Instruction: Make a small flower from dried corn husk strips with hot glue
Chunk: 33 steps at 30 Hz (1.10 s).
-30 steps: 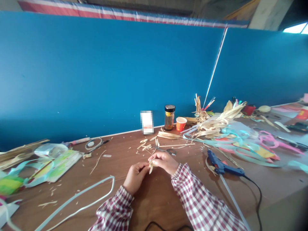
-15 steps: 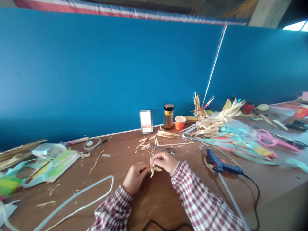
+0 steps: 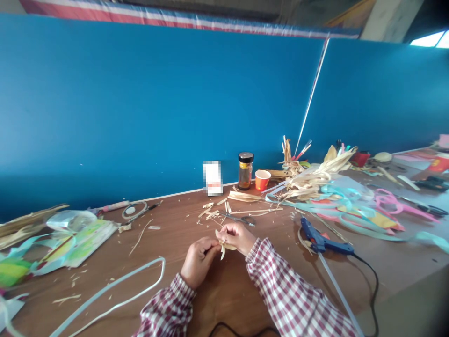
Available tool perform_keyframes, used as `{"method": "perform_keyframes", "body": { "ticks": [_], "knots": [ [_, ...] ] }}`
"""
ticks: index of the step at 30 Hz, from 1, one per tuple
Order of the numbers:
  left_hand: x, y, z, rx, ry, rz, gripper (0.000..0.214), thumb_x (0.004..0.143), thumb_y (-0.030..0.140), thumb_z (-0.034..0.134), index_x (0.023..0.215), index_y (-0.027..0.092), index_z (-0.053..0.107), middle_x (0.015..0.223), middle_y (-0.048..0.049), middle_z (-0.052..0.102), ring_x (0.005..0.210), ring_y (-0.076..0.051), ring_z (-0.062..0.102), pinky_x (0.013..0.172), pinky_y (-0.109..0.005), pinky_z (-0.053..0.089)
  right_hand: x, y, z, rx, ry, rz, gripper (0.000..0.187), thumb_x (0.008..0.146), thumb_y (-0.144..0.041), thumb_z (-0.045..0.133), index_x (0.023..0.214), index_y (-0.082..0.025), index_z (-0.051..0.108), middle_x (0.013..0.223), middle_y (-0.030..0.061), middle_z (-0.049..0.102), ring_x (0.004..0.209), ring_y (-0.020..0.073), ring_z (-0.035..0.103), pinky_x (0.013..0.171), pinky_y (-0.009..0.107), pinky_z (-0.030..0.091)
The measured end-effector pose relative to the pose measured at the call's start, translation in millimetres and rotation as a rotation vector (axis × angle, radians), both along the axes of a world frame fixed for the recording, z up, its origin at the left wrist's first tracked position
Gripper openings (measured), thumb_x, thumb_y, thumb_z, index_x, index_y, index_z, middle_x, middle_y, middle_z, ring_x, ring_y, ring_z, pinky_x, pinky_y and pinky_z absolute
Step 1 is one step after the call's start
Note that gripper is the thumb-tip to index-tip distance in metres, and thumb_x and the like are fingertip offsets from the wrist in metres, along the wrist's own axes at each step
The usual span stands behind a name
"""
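Observation:
Between my two hands is a small pale flower shape (image 3: 223, 251), with narrow pointed petals that look like corn husk. My left hand (image 3: 199, 258) pinches it from the left, low down, between thumb and forefinger. My right hand (image 3: 237, 237) grips a petal from the right, its fingers pressed together. The flower's centre is partly hidden by my fingertips. Just beyond my right hand lies a pair of scissors (image 3: 242, 218) among short cut husk strips (image 3: 212, 214).
A blue glue gun (image 3: 321, 239) with a black cord lies at the right. Behind stand a lidded jar (image 3: 245, 173) and an orange paper cup (image 3: 263, 180). Dried husks (image 3: 315, 178), ribbons and pink scissors (image 3: 393, 202) crowd the right; a pale bent tube (image 3: 115, 281) lies left.
My right hand has shifted slightly left and closed around the right-hand petal, covering more of the flower. My left hand stays almost in place.

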<state>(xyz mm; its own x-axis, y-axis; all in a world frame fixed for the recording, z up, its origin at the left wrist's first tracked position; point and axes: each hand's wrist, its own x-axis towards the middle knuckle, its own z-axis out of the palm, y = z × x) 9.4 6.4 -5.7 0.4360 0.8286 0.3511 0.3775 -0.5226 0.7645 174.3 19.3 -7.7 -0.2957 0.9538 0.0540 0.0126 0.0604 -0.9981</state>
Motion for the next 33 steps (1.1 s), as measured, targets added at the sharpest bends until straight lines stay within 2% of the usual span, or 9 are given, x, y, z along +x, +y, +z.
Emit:
{"method": "perform_keyframes", "body": {
  "ticks": [5,8,13,16,18,20,23,26,33],
  "knots": [
    [1.1,-0.4,-2.5,-0.003,-0.027,0.014,0.022,0.082,0.027,0.050,0.069,0.017,0.064,0.065,-0.0029,0.059,0.063,-0.014,0.054,0.061,-0.023,0.041,-2.2,-1.2,1.6,-0.033,0.040,-0.016,0.040,0.062,-0.052,0.069,0.063,-0.014,0.057,0.052,-0.0048,0.047,0.047,0.0061,0.037,0.045,0.020,0.025],
    [3.2,-1.2,-6.1,-0.064,-0.087,0.092,0.021,0.081,0.031,0.052,0.073,0.017,0.065,0.061,-0.0010,0.056,0.055,-0.013,0.051,0.054,-0.022,0.040,-3.1,3.0,-0.5,-0.034,0.114,-0.058,0.041,0.066,-0.055,0.064,0.068,-0.014,0.058,0.058,-0.0018,0.052,0.049,0.0078,0.042,0.045,0.021,0.030],
    [6.4,-0.2,-11.5,-0.216,-0.248,0.306,0.024,0.076,0.037,0.058,0.078,0.015,0.067,0.052,0.0020,0.054,0.043,-0.010,0.046,0.044,-0.021,0.037,-4.9,8.4,-4.4,-0.117,0.204,-0.337,0.039,0.080,-0.056,0.044,0.075,-0.018,0.052,0.058,-0.0022,0.050,0.045,0.0089,0.041,0.041,0.021,0.031],
    [6.7,1.6,-12.7,-0.333,-0.377,0.359,0.027,0.072,0.040,0.060,0.076,0.013,0.067,0.057,0.0001,0.059,0.040,-0.008,0.044,0.040,-0.020,0.036,-9.0,0.7,1.2,0.057,0.089,-0.383,0.026,0.083,-0.043,0.045,0.076,-0.018,0.051,0.063,-0.0004,0.054,0.054,0.0111,0.047,0.047,0.022,0.036],
    [6.6,2.1,-12.4,-0.381,-0.438,0.373,0.029,0.071,0.040,0.061,0.075,0.012,0.067,0.057,-0.0001,0.060,0.039,-0.007,0.043,0.039,-0.019,0.034,-13.0,-6.8,5.7,0.206,0.009,-0.359,0.015,0.081,-0.030,0.049,0.090,-0.019,0.053,0.075,0.0010,0.056,0.060,0.0120,0.050,0.050,0.022,0.040],
    [6.5,2.1,-11.8,-0.403,-0.472,0.374,0.030,0.070,0.041,0.063,0.074,0.012,0.067,0.052,0.0014,0.057,0.039,-0.007,0.041,0.039,-0.019,0.034,-17.0,-12.7,8.3,0.331,-0.072,-0.332,0.026,0.075,-0.021,0.053,0.101,-0.021,0.053,0.086,0.0026,0.055,0.067,0.0130,0.052,0.053,0.022,0.042],
    [6.6,2.2,-11.8,-0.429,-0.511,0.357,0.032,0.068,0.042,0.064,0.080,0.012,0.069,0.046,0.0032,0.053,0.039,-0.007,0.040,0.039,-0.019,0.033,-20.9,-15.7,8.3,0.442,-0.178,-0.333,0.026,0.070,-0.016,0.058,0.095,-0.021,0.056,0.092,0.0043,0.053,0.072,0.0142,0.053,0.055,0.022,0.044],
    [7.6,2.7,-13.2,-0.457,-0.529,0.335,0.035,0.067,0.043,0.066,0.082,0.011,0.069,0.049,0.0021,0.056,0.038,-0.006,0.038,0.038,-0.019,0.031,-21.6,-14.0,7.1,0.458,-0.204,-0.351,0.008,0.076,-0.023,0.057,0.083,-0.020,0.057,0.087,0.0039,0.053,0.066,0.0129,0.053,0.053,0.023,0.045],
    [13.0,0.0,-11.4,-0.548,-0.635,0.286,0.034,0.065,0.042,0.067,0.079,0.010,0.069,0.065,-0.0027,0.062,0.039,-0.004,0.038,0.037,-0.018,0.030,-20.5,-9.9,3.8,0.366,-0.157,-0.340,0.010,0.080,-0.029,0.056,0.078,-0.019,0.056,0.080,0.0028,0.057,0.063,0.0129,0.056,0.053,0.023,0.045]
  ]
}}
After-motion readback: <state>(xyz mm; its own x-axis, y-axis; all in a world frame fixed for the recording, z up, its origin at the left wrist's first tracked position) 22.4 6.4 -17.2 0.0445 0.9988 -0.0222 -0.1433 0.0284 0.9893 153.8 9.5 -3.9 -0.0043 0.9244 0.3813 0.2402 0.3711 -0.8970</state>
